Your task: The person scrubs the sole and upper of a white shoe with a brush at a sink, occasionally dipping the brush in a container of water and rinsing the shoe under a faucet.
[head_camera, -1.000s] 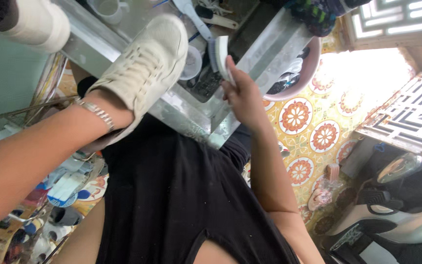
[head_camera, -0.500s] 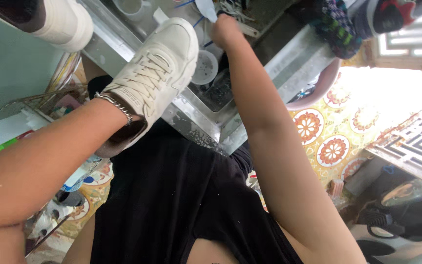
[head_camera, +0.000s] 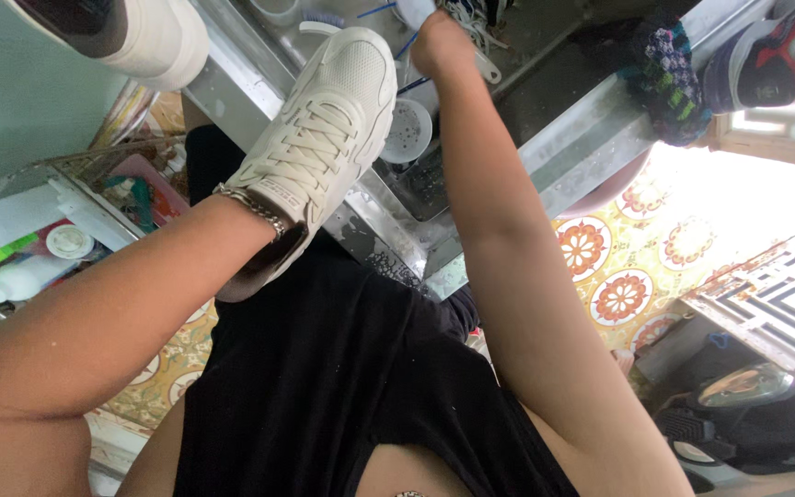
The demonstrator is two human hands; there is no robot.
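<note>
Item: cream-white lace-up sneaker, perforated toe pointing toward the top of the view, lying across the front edge of a metal sink with its heel end over the person's black garment. Left hand: pushed inside the sneaker's opening, so the hand itself is hidden and its grip cannot be told; a silver chain bracelet sits on the wrist just at the shoe collar. Right hand: arm stretched out over the sink basin, fingers clenched around a pale brush whose end shows just above the fist at the top edge of the view; how much of the brush lies beyond the frame cannot be told. In the basin, just beside the sneaker's toe: a round white strainer lid and dark wet clutter. On the sink's right rim: a dark knitted cloth with coloured flecks, and beside it a grey-and-red shoe. Top left: a second white shoe, sole edge showing, well apart from the first. Left side: a wire rack with white bottles and a red tray. Floor: yellow tiles with orange flower medallions.
</note>
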